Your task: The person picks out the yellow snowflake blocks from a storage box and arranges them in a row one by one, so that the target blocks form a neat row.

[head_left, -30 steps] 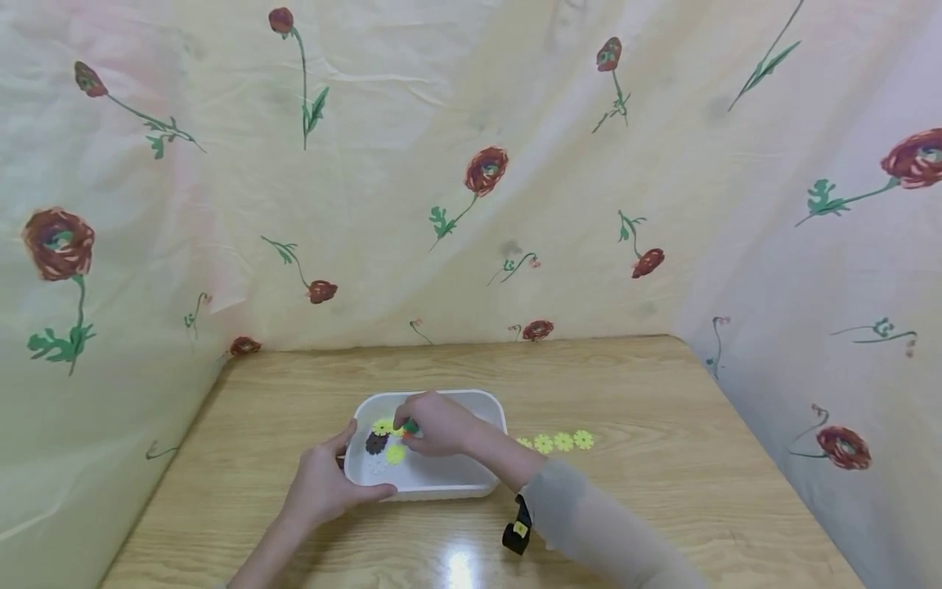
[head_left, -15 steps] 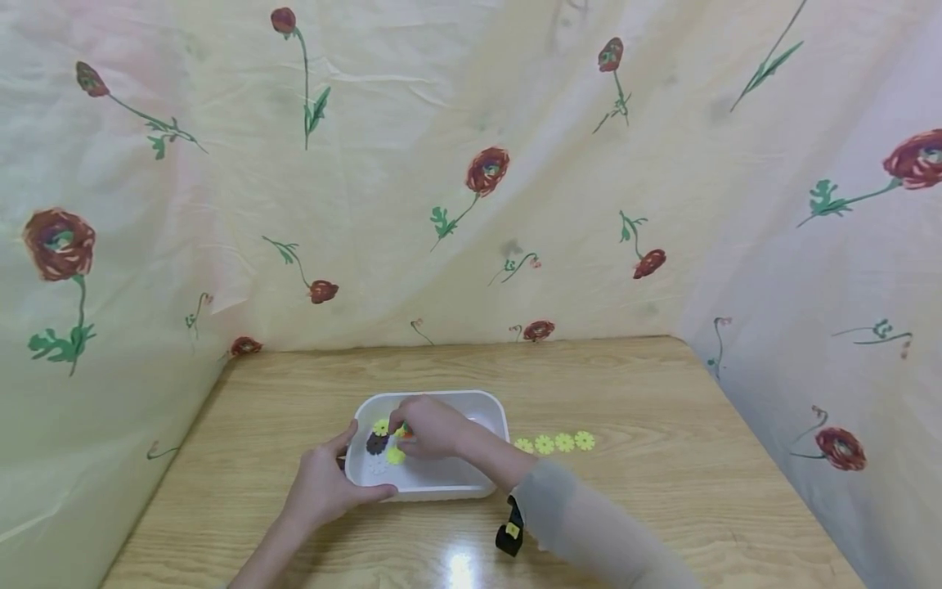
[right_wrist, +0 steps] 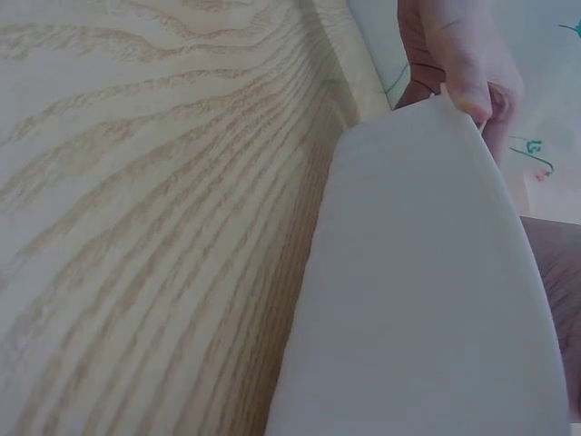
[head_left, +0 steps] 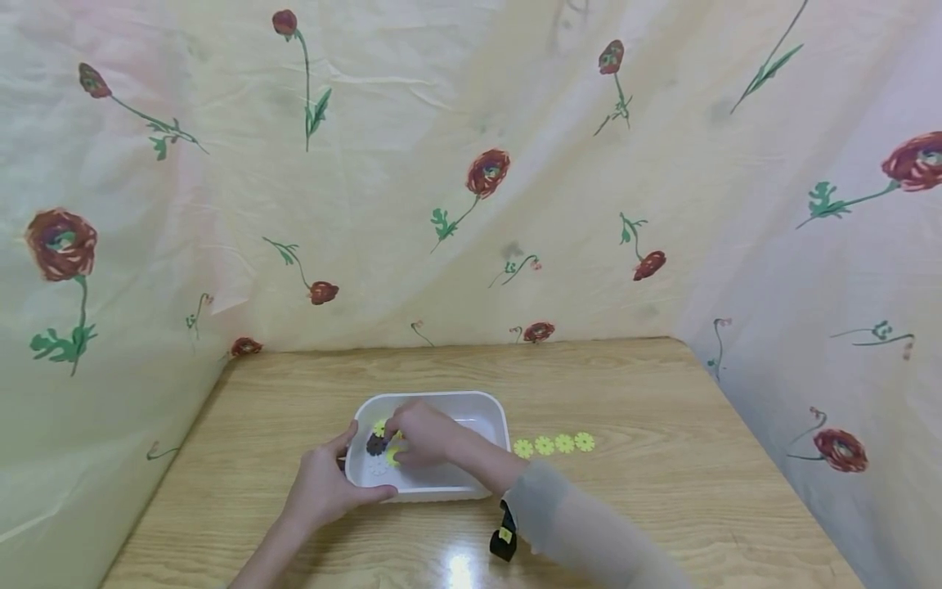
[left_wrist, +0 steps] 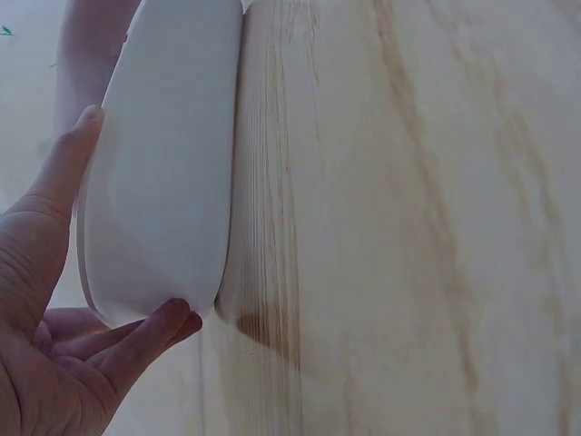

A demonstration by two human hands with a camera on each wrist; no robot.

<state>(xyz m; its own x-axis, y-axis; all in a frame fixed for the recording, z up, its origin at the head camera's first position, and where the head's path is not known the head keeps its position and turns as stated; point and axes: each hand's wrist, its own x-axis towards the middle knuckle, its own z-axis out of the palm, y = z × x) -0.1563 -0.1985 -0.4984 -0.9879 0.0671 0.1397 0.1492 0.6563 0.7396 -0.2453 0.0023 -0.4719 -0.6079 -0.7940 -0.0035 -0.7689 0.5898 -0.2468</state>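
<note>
A white plastic tray [head_left: 441, 493] stands on the wooden table. My left hand [head_left: 321, 483] grips its left end, thumb along the near rim and fingers round the side; the left wrist view shows the tray's outer wall [left_wrist: 168, 163] between them. Inside the tray, the fingers of my right hand [head_left: 427, 435] bend down among small flower-shaped discs at the left. The thumb is at a yellow disc [head_left: 392, 456]; whether it is pinched is hidden. Around it lie another yellow disc [head_left: 379, 428], a black disc [head_left: 376, 444] and a clear disc [head_left: 379, 469].
To the right of the tray, several yellow flower-shaped discs [head_left: 544, 446] lie in a row on the table [head_left: 625, 507]. A flower-print cloth [head_left: 383, 188] hangs behind and along both sides. A black strap with a small block [head_left: 504, 540] hangs at my right wrist.
My right hand has shifted a little left and down inside the tray. Green and red bits seen earlier at its fingers are now hidden. The left hand and tray stay put.
</note>
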